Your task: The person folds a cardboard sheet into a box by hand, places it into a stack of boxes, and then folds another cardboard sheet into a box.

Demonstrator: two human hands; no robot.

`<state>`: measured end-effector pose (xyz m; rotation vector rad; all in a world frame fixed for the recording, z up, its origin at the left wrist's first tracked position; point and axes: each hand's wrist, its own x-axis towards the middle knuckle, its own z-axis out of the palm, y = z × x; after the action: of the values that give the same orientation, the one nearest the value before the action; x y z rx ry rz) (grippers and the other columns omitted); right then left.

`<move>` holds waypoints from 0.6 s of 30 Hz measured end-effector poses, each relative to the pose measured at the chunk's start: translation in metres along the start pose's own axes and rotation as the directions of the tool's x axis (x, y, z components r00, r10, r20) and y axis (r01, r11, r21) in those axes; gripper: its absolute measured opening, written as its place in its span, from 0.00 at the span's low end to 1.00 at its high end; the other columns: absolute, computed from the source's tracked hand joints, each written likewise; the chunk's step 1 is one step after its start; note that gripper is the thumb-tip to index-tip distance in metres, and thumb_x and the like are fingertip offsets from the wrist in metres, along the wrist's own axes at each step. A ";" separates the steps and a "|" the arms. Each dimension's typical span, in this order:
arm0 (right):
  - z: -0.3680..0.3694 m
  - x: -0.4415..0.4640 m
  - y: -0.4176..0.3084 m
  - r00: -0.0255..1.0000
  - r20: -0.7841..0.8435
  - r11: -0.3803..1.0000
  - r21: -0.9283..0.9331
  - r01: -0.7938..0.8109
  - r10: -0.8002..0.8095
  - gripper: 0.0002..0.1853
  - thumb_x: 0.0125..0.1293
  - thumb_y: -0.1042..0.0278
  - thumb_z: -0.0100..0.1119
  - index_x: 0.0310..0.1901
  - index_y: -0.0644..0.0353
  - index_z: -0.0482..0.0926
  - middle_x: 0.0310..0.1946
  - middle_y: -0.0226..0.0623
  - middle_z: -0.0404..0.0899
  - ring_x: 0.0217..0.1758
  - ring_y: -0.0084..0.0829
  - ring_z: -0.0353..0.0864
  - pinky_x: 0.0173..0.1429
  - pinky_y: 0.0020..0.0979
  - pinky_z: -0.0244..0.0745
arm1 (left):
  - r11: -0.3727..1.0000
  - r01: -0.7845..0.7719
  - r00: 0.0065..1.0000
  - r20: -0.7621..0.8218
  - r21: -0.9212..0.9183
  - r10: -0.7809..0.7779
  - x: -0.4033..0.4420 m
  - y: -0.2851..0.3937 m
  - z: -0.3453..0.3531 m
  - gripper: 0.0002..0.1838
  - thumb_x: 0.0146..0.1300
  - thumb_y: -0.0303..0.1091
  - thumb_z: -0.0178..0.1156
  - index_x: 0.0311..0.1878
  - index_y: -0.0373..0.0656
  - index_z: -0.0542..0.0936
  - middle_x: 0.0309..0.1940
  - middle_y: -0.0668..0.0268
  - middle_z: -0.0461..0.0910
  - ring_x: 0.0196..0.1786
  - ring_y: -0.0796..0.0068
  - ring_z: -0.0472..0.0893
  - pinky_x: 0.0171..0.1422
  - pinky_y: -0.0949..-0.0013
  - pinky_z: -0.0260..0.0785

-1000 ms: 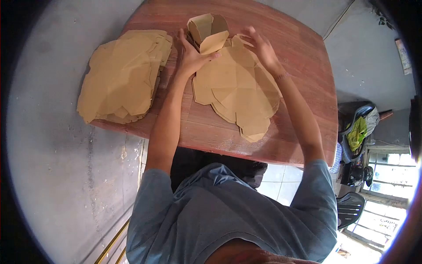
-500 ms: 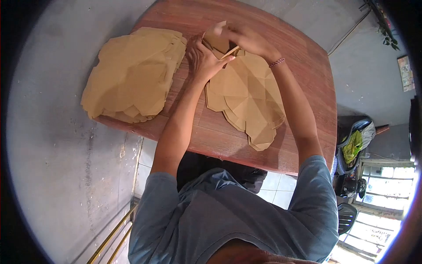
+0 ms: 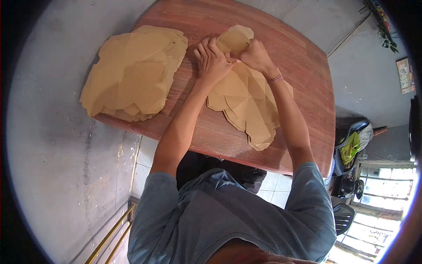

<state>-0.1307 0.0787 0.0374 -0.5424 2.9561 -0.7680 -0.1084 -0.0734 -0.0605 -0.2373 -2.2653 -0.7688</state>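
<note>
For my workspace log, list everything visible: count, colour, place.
Table: one, reddish, centre
Cardboard stack: one, brown, table's left
Cardboard pile: one, brown, table's middle
Folded cardboard piece: one, brown, beyond pile
Walls: count unclear, grey, both sides
Bars: two, yellow, lower left
Leaves: several, green, upper right
Poster: one, pale, upper right
Chair: one, black, right
Window panes: several, bright, lower right
Floor tiles: several, white, below
Clutter: uncountable, mixed colours, right
Shirt: one, blue-grey, bottom
Bracelet: one, reddish, right wrist
Left hand: one, bare, piece's left
Right hand: one, bare, piece's right
</note>
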 end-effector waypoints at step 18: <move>-0.020 -0.024 -0.020 0.942 -0.333 0.811 0.562 0.162 0.042 0.17 0.58 0.65 0.77 0.42 0.69 0.86 0.40 0.41 0.90 0.42 0.28 0.88 0.49 0.34 0.83 | 0.961 -0.173 0.973 -0.186 -0.218 0.133 0.012 0.006 -0.026 0.61 0.57 0.64 0.73 0.76 0.37 0.46 0.70 0.43 0.57 0.74 0.44 0.58 0.75 0.41 0.53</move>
<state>-0.1045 0.0800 0.0629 -0.4918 2.7273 -1.8509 -0.0995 -0.0850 -0.0347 -0.4361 -1.9699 -0.9352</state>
